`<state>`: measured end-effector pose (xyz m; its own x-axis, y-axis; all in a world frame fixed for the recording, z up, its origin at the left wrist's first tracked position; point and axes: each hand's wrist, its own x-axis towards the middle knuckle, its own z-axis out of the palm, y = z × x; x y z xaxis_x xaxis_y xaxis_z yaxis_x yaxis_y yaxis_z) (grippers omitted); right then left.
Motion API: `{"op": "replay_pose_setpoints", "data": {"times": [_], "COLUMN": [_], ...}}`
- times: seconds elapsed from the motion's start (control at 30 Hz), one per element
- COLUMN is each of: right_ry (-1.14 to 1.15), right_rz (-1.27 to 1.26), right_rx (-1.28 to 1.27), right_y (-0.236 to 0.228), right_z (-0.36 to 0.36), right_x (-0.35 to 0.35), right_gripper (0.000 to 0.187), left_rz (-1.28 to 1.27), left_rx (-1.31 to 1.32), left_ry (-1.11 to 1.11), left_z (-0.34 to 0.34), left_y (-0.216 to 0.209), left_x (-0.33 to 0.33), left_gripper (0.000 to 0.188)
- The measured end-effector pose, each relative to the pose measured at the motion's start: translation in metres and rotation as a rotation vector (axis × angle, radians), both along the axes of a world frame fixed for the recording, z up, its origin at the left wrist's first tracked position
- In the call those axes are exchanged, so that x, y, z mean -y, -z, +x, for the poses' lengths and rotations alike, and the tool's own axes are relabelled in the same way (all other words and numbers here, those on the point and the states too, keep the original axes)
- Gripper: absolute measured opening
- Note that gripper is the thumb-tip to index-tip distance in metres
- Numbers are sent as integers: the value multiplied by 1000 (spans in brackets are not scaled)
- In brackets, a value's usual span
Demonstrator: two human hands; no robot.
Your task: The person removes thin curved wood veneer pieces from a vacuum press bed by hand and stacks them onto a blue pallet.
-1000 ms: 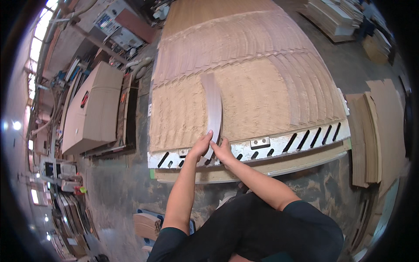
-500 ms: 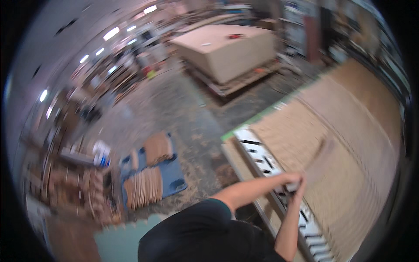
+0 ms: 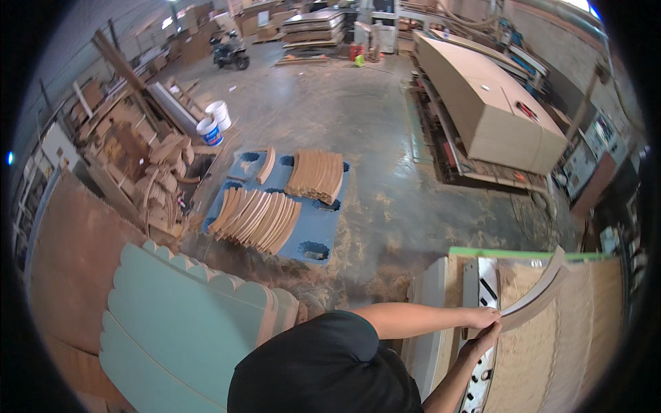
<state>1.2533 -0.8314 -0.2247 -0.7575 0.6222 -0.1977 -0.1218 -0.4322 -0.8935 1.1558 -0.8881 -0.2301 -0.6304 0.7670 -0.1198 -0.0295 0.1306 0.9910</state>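
Observation:
Both of my hands grip the near end of a curved wooden piece (image 3: 544,289), over the right-hand worktable. My left hand (image 3: 484,317) closes round the end from the far side. Just nearer to me, my right hand (image 3: 487,341) closes on the same end, almost touching the left. The piece sweeps away from my hands to the far right, with a pale upper face and a brown side; whether it is one piece or two together I cannot tell. Below my hands runs a white slotted metal strip (image 3: 487,289) along the worktable (image 3: 544,358), partly hidden by my forearms.
Several similar curved pieces (image 3: 256,215) lie in rows on a blue pallet (image 3: 305,239) on the floor. A stack of pale green scalloped boards (image 3: 186,310) stands at my left. Beyond are white buckets (image 3: 211,131), wood scraps (image 3: 162,179) and a big board stack (image 3: 492,110).
My view has swung to the right, so the pallet and the worktable sit differently in the picture. Both hands still hold the curved piece, which now shows clearly instead of blurred.

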Motion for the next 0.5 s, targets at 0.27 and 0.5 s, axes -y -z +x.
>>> {"op": "replay_pose_setpoints", "data": {"times": [0.27, 0.5], "right_ry": [-504, -912], "right_rz": [-26, -69], "right_rx": [93, 233], "right_y": [16, 50], "right_z": [-141, -237], "right_x": [209, 388], "right_gripper": [45, 44], "left_rz": [-70, -126], "left_rx": [-9, 248], "left_ry": [-431, -749], "left_z": [-114, -162], "left_y": [31, 55], "left_x": [248, 449], "left_gripper": [63, 63]}}
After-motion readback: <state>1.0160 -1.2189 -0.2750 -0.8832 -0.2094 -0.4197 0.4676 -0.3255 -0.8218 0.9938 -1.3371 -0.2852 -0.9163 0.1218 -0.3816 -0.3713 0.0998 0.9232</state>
